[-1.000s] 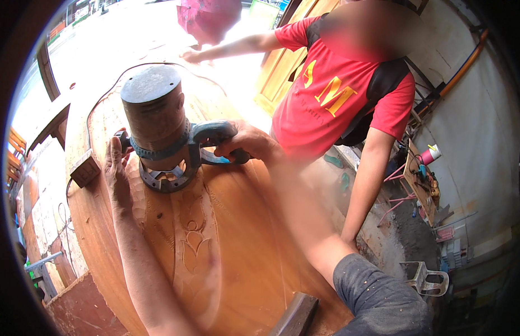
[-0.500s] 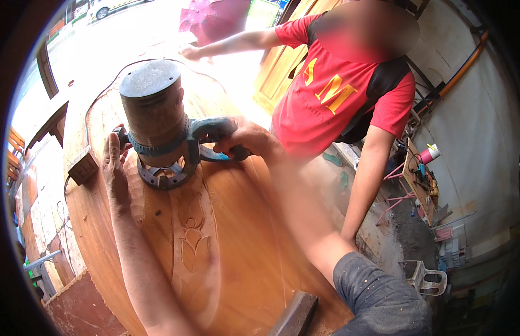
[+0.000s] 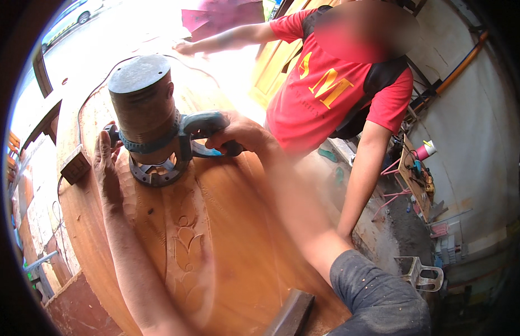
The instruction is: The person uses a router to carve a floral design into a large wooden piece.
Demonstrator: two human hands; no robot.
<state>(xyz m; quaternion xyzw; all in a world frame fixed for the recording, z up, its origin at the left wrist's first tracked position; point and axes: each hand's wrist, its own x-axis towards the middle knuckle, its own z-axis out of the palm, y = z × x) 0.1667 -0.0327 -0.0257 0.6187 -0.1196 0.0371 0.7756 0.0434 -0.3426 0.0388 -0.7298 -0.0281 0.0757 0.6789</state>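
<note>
A plunge router [image 3: 142, 106] with a dark cylindrical body and teal trim stands upright on a carved wooden panel [image 3: 243, 241]. My right hand [image 3: 241, 132] is closed round its teal D-shaped handle. My left hand [image 3: 107, 173] is at the black knob [image 3: 111, 133] on the router's other side, its fingers wrapped partly round the knob. Under the router's open ring base, the bit is too unclear to make out. A floral relief [image 3: 187, 238] runs down the panel toward me, below the router.
A small wooden block [image 3: 75, 164] lies left of my left hand; a dark wood bar [image 3: 292, 313] is near the front edge. A cord [image 3: 86, 103] curves behind the router. A person in a red shirt [image 3: 327, 84] leans at the right, one arm stretched across the far end.
The router has shifted slightly away and to the left, with both my hands still on it. The whole view has also drifted a little. The vehicle outside shows at a different place.
</note>
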